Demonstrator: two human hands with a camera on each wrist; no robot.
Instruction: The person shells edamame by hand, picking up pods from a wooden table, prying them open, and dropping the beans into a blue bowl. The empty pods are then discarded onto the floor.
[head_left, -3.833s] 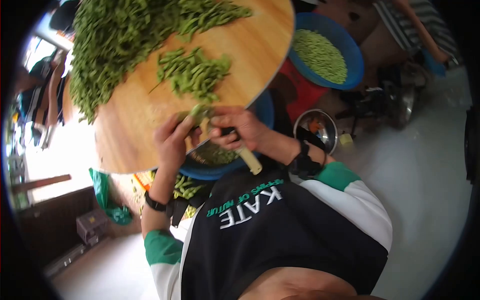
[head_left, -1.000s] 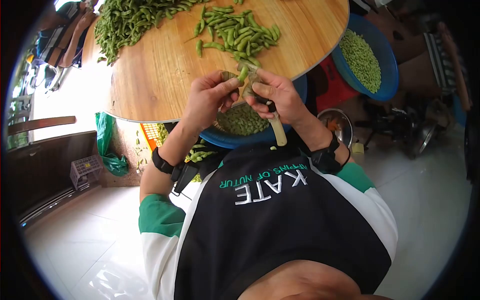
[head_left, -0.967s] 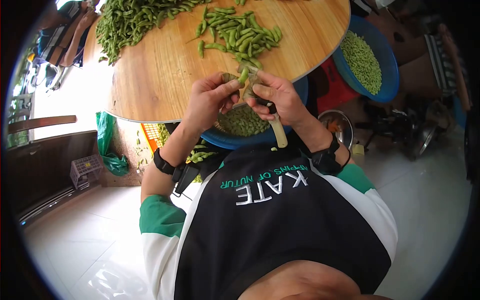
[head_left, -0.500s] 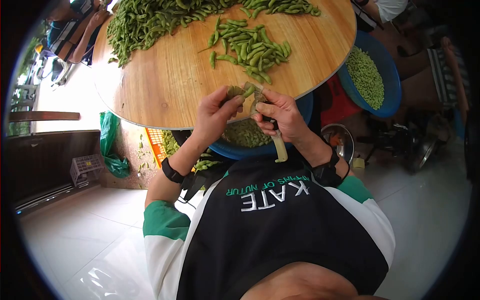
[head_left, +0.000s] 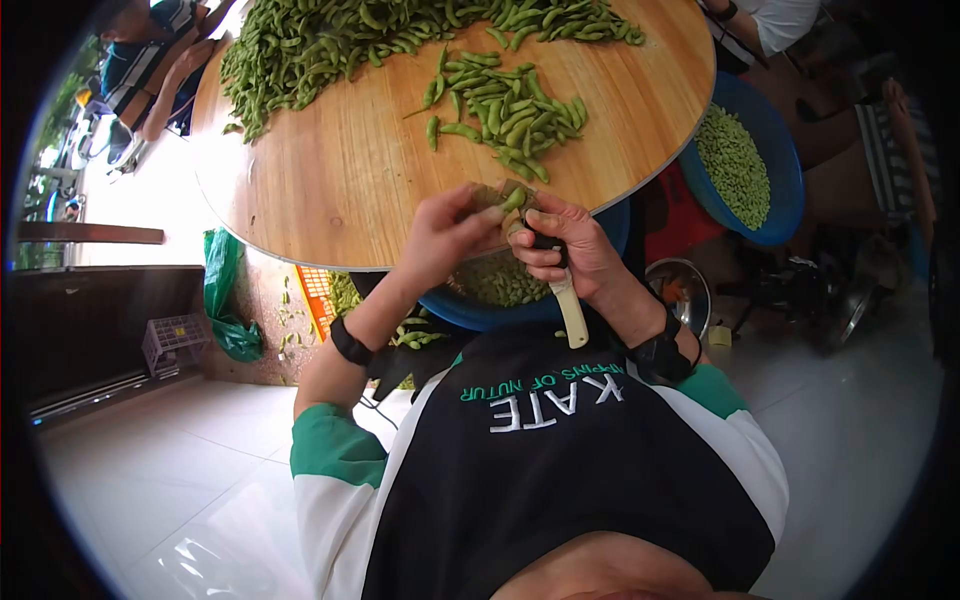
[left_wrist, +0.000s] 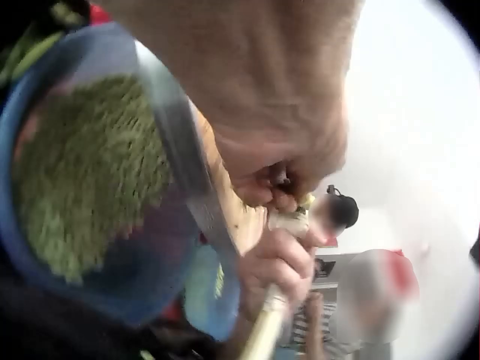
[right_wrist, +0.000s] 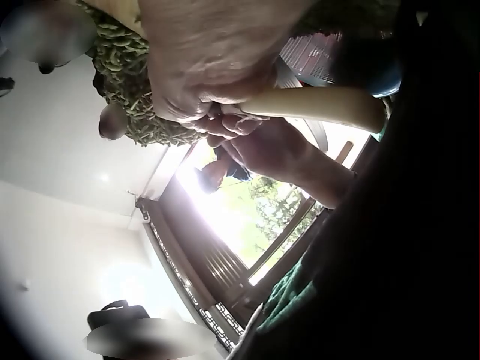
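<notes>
Your right hand (head_left: 565,245) grips a slim cream-handled tool (head_left: 571,315), presumably to work the small curved green pod (head_left: 515,199) at your left hand's (head_left: 450,235) two o'clock. Blur hides whether the left pinches it. Below, at six o'clock, the round blue basin (head_left: 480,317) likely serves as catch.

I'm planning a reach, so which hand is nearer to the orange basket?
Left. In the head view, the left hand is up and right of the orange basket; the right hand is farther right, on the left hand's far side.
</notes>
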